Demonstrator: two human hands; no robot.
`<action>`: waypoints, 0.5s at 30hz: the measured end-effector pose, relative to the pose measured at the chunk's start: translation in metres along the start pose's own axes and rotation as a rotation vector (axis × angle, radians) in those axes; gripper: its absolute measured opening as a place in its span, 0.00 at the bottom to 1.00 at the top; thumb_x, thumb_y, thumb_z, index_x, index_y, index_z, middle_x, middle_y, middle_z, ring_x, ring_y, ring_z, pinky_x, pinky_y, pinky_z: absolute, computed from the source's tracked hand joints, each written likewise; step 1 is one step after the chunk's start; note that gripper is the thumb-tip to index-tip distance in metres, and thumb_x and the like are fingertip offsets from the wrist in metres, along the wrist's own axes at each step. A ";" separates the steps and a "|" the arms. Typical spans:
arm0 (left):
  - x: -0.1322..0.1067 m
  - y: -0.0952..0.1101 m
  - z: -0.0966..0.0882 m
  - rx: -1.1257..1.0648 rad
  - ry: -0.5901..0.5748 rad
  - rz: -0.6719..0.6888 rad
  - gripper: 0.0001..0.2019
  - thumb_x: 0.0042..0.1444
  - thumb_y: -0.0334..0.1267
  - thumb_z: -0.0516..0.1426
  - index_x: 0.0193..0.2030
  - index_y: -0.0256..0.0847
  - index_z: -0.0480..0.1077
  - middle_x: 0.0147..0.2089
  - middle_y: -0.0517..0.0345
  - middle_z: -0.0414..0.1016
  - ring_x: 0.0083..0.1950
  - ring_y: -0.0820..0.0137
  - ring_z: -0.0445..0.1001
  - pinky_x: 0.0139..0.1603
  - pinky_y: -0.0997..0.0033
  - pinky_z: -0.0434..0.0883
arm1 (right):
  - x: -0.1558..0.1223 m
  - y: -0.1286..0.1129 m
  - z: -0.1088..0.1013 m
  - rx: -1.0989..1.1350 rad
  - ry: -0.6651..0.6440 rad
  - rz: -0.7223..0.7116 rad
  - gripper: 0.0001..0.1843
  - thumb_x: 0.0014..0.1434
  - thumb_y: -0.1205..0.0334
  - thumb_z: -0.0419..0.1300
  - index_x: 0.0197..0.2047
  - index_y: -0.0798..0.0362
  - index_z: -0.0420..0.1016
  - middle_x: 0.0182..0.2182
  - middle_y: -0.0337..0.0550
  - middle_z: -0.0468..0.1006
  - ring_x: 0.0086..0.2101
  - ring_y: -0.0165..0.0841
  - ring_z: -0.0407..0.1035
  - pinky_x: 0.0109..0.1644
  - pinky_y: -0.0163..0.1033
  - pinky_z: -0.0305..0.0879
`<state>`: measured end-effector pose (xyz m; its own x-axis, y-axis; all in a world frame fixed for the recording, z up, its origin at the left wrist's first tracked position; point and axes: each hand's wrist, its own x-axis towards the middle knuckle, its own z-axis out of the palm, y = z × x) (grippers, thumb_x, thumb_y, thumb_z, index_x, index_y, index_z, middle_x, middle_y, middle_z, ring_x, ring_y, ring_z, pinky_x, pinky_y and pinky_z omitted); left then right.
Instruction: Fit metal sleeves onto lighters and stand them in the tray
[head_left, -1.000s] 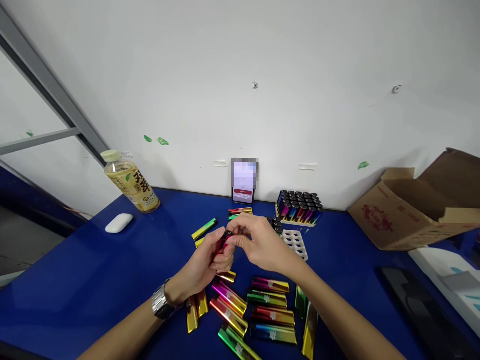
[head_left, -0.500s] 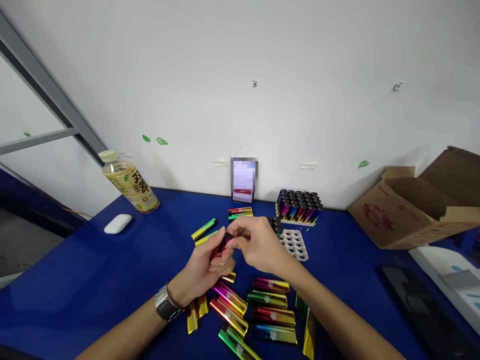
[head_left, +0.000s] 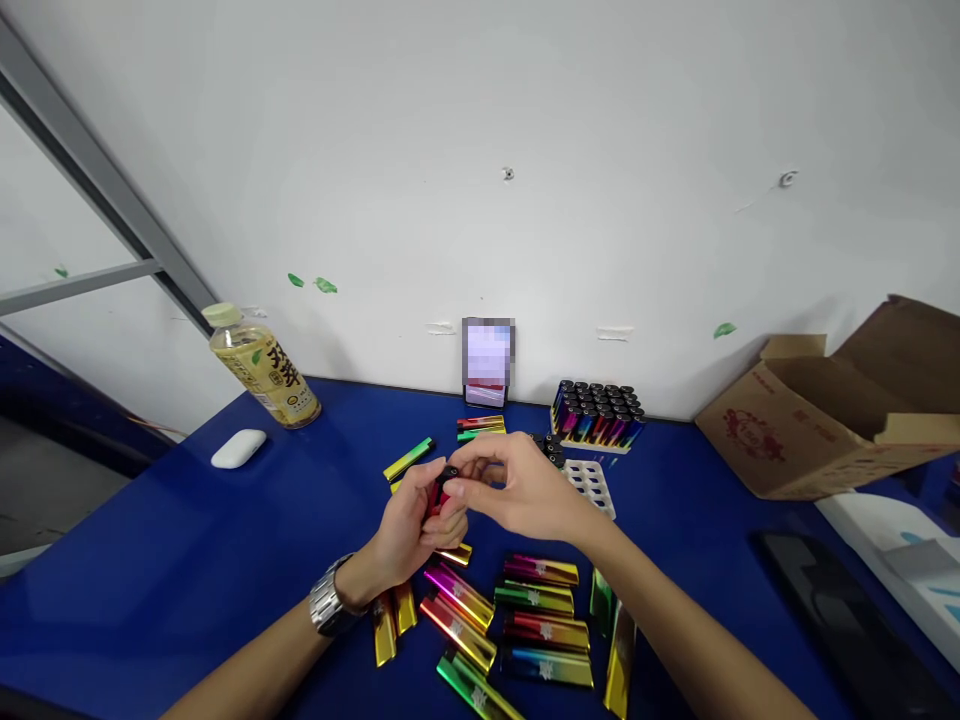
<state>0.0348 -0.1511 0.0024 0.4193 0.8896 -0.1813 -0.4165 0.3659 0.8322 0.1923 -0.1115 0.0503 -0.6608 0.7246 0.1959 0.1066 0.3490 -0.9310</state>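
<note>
My left hand (head_left: 420, 520), with a metal-band watch (head_left: 328, 600) on its wrist, is closed around a red lighter (head_left: 439, 493) whose black top points up. From the right, my right hand (head_left: 514, 485) curls over that same lighter, thumb and fingertips at its upper end; the exact contact is partly hidden. Below both hands lie shiny colour-fading lighters, among them a purple one (head_left: 541, 570), a red one (head_left: 547, 632) and a blue one (head_left: 547, 666). Behind my right hand, black lighter tops (head_left: 553, 450) show beside a white holed tray (head_left: 592, 485).
A full rack of lighters (head_left: 598, 412) stands against the wall, right of a propped phone (head_left: 486, 362). Left are a drink bottle (head_left: 270, 370) and a white case (head_left: 238, 448). An open cardboard box (head_left: 780, 430) and a black flat object (head_left: 832, 610) lie right.
The lighter stays in my left hand, which has shifted slightly. My right hand's fingers have opened a little and changed position around its top. The view has moved slightly.
</note>
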 end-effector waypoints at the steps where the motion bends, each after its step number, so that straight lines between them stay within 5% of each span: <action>1: 0.000 0.000 0.001 0.022 -0.003 -0.010 0.25 0.54 0.57 0.50 0.16 0.41 0.53 0.12 0.71 0.42 0.15 0.81 0.41 0.19 0.74 0.43 | 0.000 0.000 -0.002 0.050 -0.023 0.015 0.07 0.59 0.65 0.58 0.32 0.56 0.76 0.27 0.40 0.74 0.28 0.28 0.67 0.31 0.34 0.64; 10: -0.001 0.001 0.003 0.133 0.028 -0.015 0.27 0.51 0.62 0.50 0.16 0.42 0.51 0.12 0.71 0.41 0.15 0.80 0.39 0.19 0.73 0.42 | 0.002 0.000 0.002 0.237 -0.016 0.047 0.08 0.57 0.62 0.62 0.28 0.57 0.75 0.20 0.36 0.71 0.22 0.25 0.61 0.26 0.31 0.59; 15: -0.001 0.001 0.004 0.118 0.044 0.033 0.27 0.54 0.62 0.48 0.17 0.42 0.53 0.12 0.71 0.41 0.16 0.79 0.40 0.19 0.74 0.44 | 0.001 -0.001 0.000 0.142 -0.028 0.004 0.13 0.62 0.60 0.57 0.29 0.56 0.78 0.23 0.39 0.74 0.24 0.26 0.63 0.27 0.33 0.62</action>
<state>0.0370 -0.1529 0.0050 0.3698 0.9128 -0.1731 -0.3306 0.3034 0.8937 0.1914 -0.1107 0.0514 -0.6809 0.7084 0.1857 0.0043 0.2575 -0.9663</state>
